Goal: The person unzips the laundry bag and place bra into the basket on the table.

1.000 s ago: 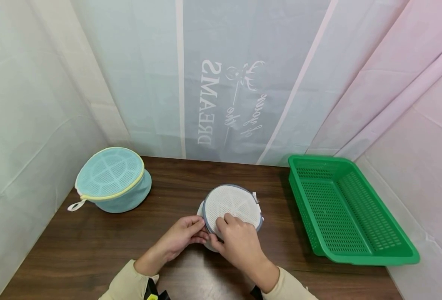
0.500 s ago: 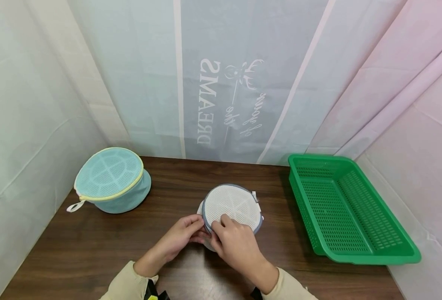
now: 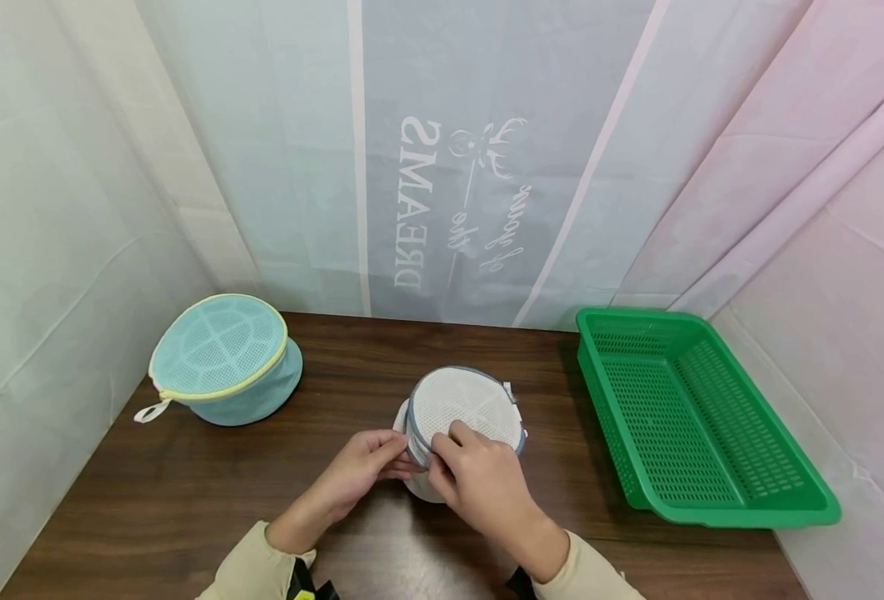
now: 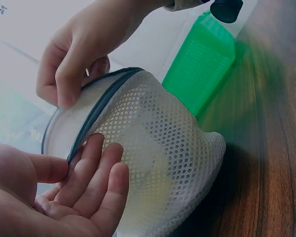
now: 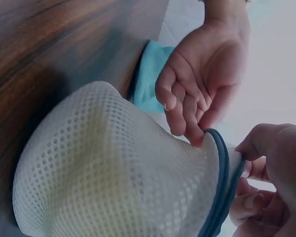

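Note:
A white mesh laundry bag (image 3: pixel 470 404) with a blue-grey zipped rim stands on the table in the head view, its round lid facing up. At its near left side my left hand (image 3: pixel 362 468) pinches the rim between thumb and fingers, the other fingers lying along the mesh in the left wrist view. My right hand (image 3: pixel 484 490) pinches the edge of the lid with curled fingers, and a gap shows between lid and rim. Something pale yellow shows dimly through the mesh (image 5: pixel 96 163) in the right wrist view. The zip pull cannot be made out.
A light-blue mesh laundry bag (image 3: pixel 220 346) with a yellow zip edge and white loop stands at the left. On the right lies a green plastic basket (image 3: pixel 621 450) with slotted walls. Fabric curtains (image 3: pixel 292 167) border the brown wooden table (image 3: pixel 172 508).
My right hand has shifted slightly to the right, drawing the lid's edge with it. The gap at the near left rim looks wider. The left hand stays about where it was.

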`<action>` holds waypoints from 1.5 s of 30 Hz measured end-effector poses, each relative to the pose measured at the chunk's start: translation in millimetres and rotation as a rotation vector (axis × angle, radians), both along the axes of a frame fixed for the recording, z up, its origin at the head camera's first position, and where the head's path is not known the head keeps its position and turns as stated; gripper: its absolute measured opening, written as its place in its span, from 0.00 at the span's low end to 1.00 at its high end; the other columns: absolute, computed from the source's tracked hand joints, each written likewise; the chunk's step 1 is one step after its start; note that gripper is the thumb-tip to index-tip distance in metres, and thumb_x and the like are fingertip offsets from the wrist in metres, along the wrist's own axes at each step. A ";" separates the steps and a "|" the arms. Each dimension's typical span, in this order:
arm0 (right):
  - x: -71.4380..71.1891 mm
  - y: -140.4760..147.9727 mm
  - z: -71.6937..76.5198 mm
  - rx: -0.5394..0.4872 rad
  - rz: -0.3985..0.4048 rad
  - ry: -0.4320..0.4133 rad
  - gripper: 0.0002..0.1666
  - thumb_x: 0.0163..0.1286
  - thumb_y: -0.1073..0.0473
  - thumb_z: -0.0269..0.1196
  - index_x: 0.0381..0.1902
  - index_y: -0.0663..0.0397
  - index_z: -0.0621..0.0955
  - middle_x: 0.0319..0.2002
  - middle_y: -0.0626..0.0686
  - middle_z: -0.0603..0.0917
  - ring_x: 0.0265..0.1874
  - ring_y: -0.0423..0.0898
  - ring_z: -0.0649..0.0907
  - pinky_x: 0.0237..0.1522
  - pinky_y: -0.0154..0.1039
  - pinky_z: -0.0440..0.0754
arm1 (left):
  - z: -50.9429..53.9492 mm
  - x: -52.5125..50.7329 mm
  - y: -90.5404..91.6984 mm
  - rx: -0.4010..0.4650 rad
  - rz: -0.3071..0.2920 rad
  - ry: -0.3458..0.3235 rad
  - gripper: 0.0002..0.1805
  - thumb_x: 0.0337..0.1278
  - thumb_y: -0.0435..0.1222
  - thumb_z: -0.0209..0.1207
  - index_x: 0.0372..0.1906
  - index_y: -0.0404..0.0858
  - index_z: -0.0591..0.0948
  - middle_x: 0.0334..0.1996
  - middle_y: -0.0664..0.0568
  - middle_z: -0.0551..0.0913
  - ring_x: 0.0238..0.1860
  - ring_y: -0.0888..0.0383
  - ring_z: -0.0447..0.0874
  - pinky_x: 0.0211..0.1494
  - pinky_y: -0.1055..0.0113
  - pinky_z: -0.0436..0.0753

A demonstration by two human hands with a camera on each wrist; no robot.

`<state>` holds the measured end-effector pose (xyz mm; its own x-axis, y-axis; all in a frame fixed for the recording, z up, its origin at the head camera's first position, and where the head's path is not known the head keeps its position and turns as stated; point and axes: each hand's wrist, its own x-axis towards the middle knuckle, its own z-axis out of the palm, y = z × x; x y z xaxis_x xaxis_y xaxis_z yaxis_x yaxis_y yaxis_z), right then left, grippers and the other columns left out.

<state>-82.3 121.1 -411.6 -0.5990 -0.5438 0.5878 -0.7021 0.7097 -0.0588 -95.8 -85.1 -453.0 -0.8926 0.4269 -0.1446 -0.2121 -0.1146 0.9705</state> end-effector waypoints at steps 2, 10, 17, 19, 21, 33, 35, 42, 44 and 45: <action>-0.5 2.3 3.1 -0.021 0.000 -0.002 0.11 0.58 0.62 0.66 0.23 0.45 0.74 0.22 0.42 0.65 0.16 0.34 0.65 0.15 0.25 0.61 | 0.6 0.1 -0.4 0.003 -0.007 0.004 0.21 0.80 0.34 0.47 0.54 0.16 0.77 0.43 0.35 0.88 0.43 0.58 0.88 0.51 0.62 0.88; -3.3 14.8 15.4 -0.098 -0.031 0.003 0.06 0.61 0.61 0.64 0.27 0.47 0.78 0.25 0.42 0.70 0.17 0.35 0.70 0.15 0.27 0.67 | 4.3 0.1 -4.5 0.002 -0.048 -0.044 0.20 0.80 0.34 0.47 0.55 0.17 0.76 0.44 0.32 0.87 0.44 0.50 0.90 0.52 0.55 0.88; -7.7 26.0 25.7 -0.140 -0.069 0.008 0.06 0.66 0.59 0.62 0.28 0.47 0.78 0.24 0.42 0.71 0.17 0.35 0.69 0.15 0.27 0.67 | 6.0 -0.9 -6.6 -0.003 -0.062 -0.080 0.19 0.80 0.33 0.46 0.54 0.18 0.76 0.43 0.33 0.87 0.44 0.47 0.90 0.53 0.52 0.87; -9.1 29.4 28.2 -0.166 -0.072 0.018 0.06 0.66 0.59 0.61 0.28 0.48 0.78 0.23 0.42 0.71 0.18 0.35 0.69 0.15 0.28 0.68 | 6.1 -0.9 -7.3 -0.001 -0.065 -0.083 0.19 0.80 0.32 0.45 0.55 0.17 0.76 0.43 0.33 0.87 0.45 0.46 0.90 0.53 0.51 0.86; -10.6 32.8 30.8 -0.195 -0.073 0.034 0.06 0.67 0.60 0.62 0.28 0.49 0.78 0.23 0.42 0.72 0.18 0.36 0.70 0.16 0.29 0.69 | 6.5 -0.8 -8.1 0.000 -0.069 -0.084 0.19 0.80 0.32 0.45 0.56 0.17 0.75 0.44 0.33 0.87 0.46 0.46 0.90 0.54 0.51 0.86; -17.3 51.5 37.8 -0.306 -0.122 0.107 0.07 0.71 0.58 0.60 0.33 0.53 0.80 0.25 0.46 0.78 0.19 0.39 0.71 0.17 0.34 0.70 | 7.8 0.3 -14.0 0.005 -0.053 -0.071 0.20 0.81 0.32 0.44 0.57 0.17 0.75 0.44 0.33 0.87 0.46 0.50 0.89 0.56 0.52 0.86; -19.2 54.2 37.9 -0.331 -0.121 0.125 0.09 0.72 0.58 0.60 0.33 0.55 0.81 0.25 0.47 0.78 0.18 0.38 0.69 0.17 0.33 0.68 | 6.9 0.8 -15.1 0.009 -0.049 -0.071 0.20 0.81 0.32 0.44 0.57 0.16 0.75 0.44 0.34 0.87 0.46 0.50 0.89 0.56 0.52 0.85; -26.3 63.3 34.4 -0.422 -0.113 0.204 0.18 0.79 0.52 0.57 0.32 0.58 0.82 0.21 0.49 0.74 0.17 0.39 0.68 0.17 0.31 0.65 | 7.3 2.2 -22.7 0.000 -0.031 -0.068 0.20 0.81 0.33 0.44 0.57 0.17 0.74 0.45 0.34 0.87 0.48 0.48 0.89 0.57 0.52 0.85; -28.5 66.2 32.4 -0.438 -0.117 0.221 0.19 0.79 0.52 0.57 0.32 0.59 0.81 0.20 0.49 0.73 0.17 0.39 0.67 0.17 0.31 0.64 | 8.1 2.4 -25.2 -0.007 -0.025 -0.068 0.20 0.81 0.33 0.44 0.58 0.16 0.74 0.45 0.34 0.87 0.49 0.48 0.88 0.56 0.52 0.85; -29.7 67.8 31.2 -0.445 -0.120 0.226 0.19 0.79 0.52 0.57 0.32 0.60 0.81 0.20 0.50 0.73 0.17 0.40 0.67 0.17 0.31 0.64 | 8.6 2.4 -26.3 -0.012 -0.023 -0.069 0.20 0.81 0.33 0.44 0.58 0.16 0.74 0.46 0.34 0.87 0.49 0.48 0.88 0.56 0.53 0.85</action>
